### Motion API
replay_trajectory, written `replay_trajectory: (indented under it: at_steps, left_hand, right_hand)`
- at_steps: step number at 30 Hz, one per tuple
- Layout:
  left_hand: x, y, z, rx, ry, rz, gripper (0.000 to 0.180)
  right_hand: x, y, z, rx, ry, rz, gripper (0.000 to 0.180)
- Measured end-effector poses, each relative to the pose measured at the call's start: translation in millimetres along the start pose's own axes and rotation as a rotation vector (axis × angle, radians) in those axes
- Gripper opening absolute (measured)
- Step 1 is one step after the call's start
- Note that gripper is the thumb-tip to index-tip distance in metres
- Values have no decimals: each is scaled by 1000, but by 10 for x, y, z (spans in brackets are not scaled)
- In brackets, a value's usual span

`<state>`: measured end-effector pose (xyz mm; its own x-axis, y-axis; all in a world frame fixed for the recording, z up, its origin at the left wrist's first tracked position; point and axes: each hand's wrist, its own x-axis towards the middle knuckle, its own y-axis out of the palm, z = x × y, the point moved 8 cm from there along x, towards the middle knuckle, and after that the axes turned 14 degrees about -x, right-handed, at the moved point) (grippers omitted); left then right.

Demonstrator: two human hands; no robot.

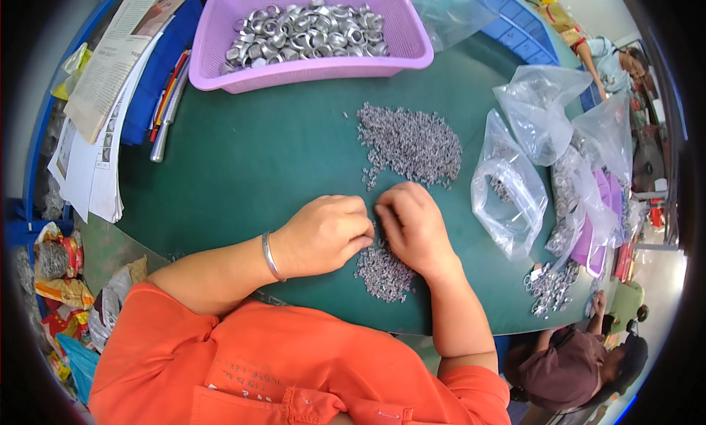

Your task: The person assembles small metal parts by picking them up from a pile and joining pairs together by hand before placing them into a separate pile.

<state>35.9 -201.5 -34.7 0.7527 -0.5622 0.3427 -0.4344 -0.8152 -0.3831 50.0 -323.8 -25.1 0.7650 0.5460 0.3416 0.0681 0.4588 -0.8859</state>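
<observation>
Two heaps of small grey metal parts lie on the green table (243, 153). The larger heap (412, 142) spreads just beyond my hands, and the smaller heap (384, 272) sits close to my body. Between them my left hand (331, 230) has its fingers curled together, a silver bangle (271, 257) round its wrist. My right hand (412, 226) bends over the near edge of the larger heap, fingers curled downward. The fingertips of both hands nearly meet. Whatever they pinch is too small or too hidden to make out.
A pink plastic basket (316, 70) of silver metal rings stands at the back. Clear plastic bags (511, 197) lie at the right, near a small pile of shiny metal pieces (551, 287). Papers (103, 145) and pens (170, 105) are at the left. Other people (566, 366) sit at the right.
</observation>
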Motion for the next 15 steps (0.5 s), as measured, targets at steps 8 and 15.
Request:
replay_trajectory:
  at_steps: [8, 15]
  left_hand:
    - [36, -393, 172, -7, -167, -292, 7]
    - [13, -362, 200, 57, -192, -285, 9]
  right_hand:
    - [148, -286, -167, -123, 90, -158, 44]
    - [141, -129, -4, -4, 77, -20, 43]
